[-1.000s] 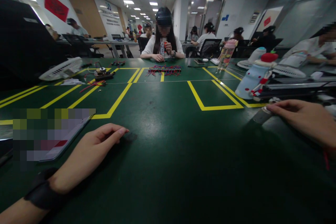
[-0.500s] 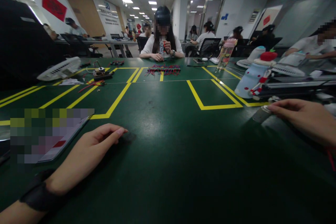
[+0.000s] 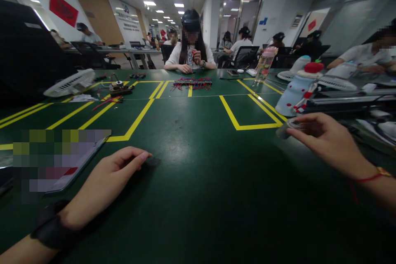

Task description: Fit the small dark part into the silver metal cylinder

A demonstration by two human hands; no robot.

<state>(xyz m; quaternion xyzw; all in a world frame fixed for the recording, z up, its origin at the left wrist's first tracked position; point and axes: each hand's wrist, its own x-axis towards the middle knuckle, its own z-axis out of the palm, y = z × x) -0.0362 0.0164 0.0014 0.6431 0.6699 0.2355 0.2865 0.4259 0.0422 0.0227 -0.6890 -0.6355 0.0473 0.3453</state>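
My right hand (image 3: pixel 328 138) pinches a small grey cylindrical part (image 3: pixel 282 129) between thumb and fingers, just above the green table (image 3: pixel 198 194) at the right. My left hand (image 3: pixel 114 173) is over the table at the left, its thumb and fingertips pressed together; nothing shows between them. Beside it, at the left, is a tablet-like flat object (image 3: pixel 83 165), partly blurred out. A blue bottle with a red top (image 3: pixel 292 95) stands beyond my right hand.
Across the table sits a person (image 3: pixel 173 60) behind a row of red and blue wired parts (image 3: pixel 192 83). A clear pink-lidded bottle (image 3: pixel 265 66) and metal rails (image 3: pixel 349 101) are at the right. White fans (image 3: pixel 71 83) and a small motor assembly (image 3: pixel 117 86) lie at the left.
My right hand has moved left with the grey part, which is now turned differently. My left hand has hardly moved.
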